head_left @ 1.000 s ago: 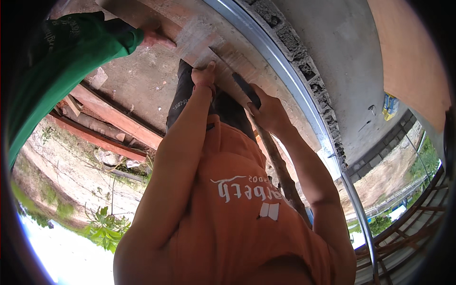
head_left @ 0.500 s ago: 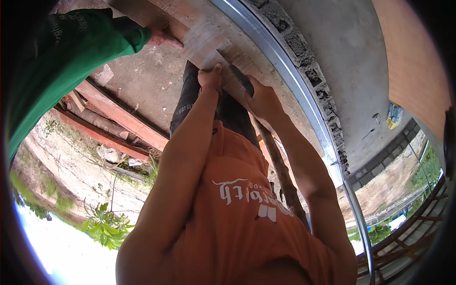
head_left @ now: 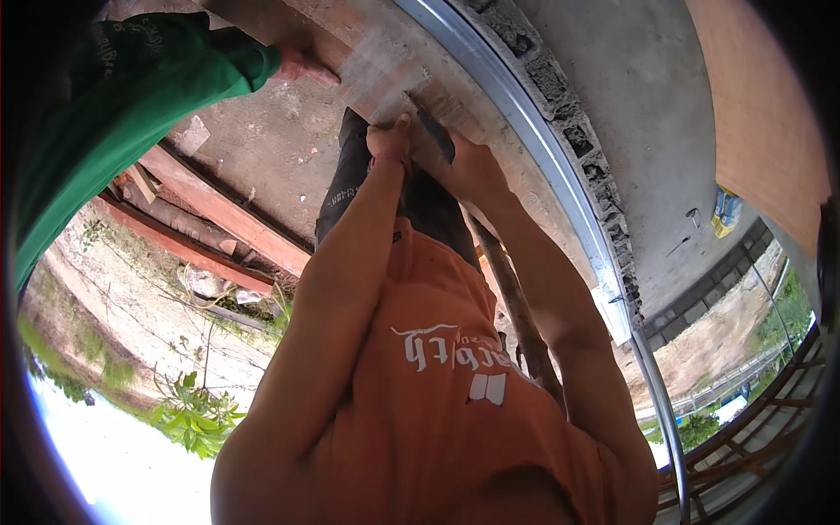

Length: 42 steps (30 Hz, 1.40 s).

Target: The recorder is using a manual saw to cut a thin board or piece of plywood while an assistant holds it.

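A long wooden board (head_left: 378,72), with a pale, dusty patch, slants from the upper left toward my body. My left hand (head_left: 391,140) grips its near left edge, thumb on top; the fingers underneath are hidden. On the right, my right hand (head_left: 477,171) is closed round a dark, long tool (head_left: 433,131) lying along the board, its narrow end pointing up and left. Its exact kind I cannot make out. Farther up the board, another person's hand (head_left: 306,68) in a green sleeve rests against the board's left edge.
A curved-looking metal rail (head_left: 525,122) runs along my right beside a rough hollow-block wall edge (head_left: 577,140). Reddish beams (head_left: 219,206) lie at the left on the floor. A wooden pole (head_left: 516,306) stands by my right side. A yellow-blue bag (head_left: 726,212) lies far right.
My right hand and the dark tool have moved a little up and left along the board. My left hand and the other person's hand stay nearly in place.
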{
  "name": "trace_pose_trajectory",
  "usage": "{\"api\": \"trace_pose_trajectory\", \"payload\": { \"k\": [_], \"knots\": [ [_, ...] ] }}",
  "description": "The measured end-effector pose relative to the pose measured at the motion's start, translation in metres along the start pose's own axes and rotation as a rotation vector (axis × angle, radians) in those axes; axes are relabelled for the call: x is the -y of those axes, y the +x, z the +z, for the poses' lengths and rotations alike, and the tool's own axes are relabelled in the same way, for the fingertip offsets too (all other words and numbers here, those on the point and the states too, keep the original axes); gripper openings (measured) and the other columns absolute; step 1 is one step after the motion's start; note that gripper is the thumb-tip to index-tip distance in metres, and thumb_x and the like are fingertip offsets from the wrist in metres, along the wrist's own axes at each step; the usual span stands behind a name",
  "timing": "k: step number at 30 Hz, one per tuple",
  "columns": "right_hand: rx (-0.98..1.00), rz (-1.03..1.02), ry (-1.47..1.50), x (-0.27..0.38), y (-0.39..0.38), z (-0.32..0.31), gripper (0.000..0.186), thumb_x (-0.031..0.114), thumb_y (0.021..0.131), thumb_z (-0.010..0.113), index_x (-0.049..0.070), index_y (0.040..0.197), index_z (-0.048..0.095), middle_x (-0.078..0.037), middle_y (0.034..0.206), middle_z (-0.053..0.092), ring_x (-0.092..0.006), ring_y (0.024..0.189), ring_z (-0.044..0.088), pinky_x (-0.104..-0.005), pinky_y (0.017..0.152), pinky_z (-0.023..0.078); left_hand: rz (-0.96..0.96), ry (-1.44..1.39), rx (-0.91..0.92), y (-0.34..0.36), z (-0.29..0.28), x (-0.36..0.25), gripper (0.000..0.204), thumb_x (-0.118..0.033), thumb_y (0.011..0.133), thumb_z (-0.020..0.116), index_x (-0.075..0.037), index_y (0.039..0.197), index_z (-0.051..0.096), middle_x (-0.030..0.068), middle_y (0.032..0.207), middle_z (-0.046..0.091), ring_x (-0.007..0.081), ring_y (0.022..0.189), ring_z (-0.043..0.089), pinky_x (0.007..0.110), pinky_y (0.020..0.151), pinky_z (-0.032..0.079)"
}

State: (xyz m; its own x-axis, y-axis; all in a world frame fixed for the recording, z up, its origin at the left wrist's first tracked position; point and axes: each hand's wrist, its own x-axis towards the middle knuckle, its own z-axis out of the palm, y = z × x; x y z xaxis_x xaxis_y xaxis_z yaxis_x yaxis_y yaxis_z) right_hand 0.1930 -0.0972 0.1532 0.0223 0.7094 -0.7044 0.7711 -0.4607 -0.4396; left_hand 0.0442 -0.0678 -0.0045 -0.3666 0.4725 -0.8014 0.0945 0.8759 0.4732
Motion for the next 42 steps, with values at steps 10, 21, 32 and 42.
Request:
{"api": "trace_pose_trajectory", "payload": {
  "k": [10,21,32,42],
  "knots": [
    [0.222,0.238,0.142,-0.009,-0.161,-0.101,0.055,0.022,0.089,0.061,0.016,0.141,0.045,-0.022,0.092,0.069,-0.0379,0.094,0.068,-0.0437,0.079,0.053,0.021,-0.048,-0.107,0.007,-0.011,0.008,0.067,-0.030,0.068,0.086,0.011,0.112,0.057,0.0233,0.110,0.066,0.0328,0.102,0.066,0.038,0.088,0.051],
    [0.227,0.186,0.079,-0.010,-0.093,-0.052,0.055,0.022,0.089,0.061,0.012,0.140,0.043,-0.024,0.098,0.068,-0.0408,0.096,0.065,-0.0465,0.083,0.052,0.002,0.013,-0.125,0.016,-0.004,0.018,0.070,-0.031,0.067,0.087,0.010,0.115,0.056,0.0234,0.112,0.066,0.0332,0.104,0.065,0.038,0.090,0.050],
    [0.106,0.118,0.005,-0.015,-0.031,-0.012,0.051,0.017,0.089,0.061,0.009,0.137,0.046,-0.028,0.094,0.067,-0.0439,0.092,0.064,-0.0472,0.079,0.052,-0.094,-0.011,-0.085,-0.001,0.000,-0.001,0.067,-0.029,0.069,0.087,0.010,0.113,0.056,0.0237,0.112,0.066,0.0337,0.103,0.065,0.038,0.089,0.050],
    [0.177,0.157,0.114,-0.039,-0.194,-0.096,0.061,0.011,0.085,0.058,0.016,0.144,0.041,-0.021,0.102,0.068,-0.0349,0.088,0.070,-0.0418,0.075,0.055,0.023,0.035,-0.107,0.007,-0.009,0.007,0.073,-0.031,0.073,0.084,0.013,0.121,0.052,0.0214,0.118,0.064,0.0306,0.106,0.064,0.037,0.088,0.050]
  ]
}}
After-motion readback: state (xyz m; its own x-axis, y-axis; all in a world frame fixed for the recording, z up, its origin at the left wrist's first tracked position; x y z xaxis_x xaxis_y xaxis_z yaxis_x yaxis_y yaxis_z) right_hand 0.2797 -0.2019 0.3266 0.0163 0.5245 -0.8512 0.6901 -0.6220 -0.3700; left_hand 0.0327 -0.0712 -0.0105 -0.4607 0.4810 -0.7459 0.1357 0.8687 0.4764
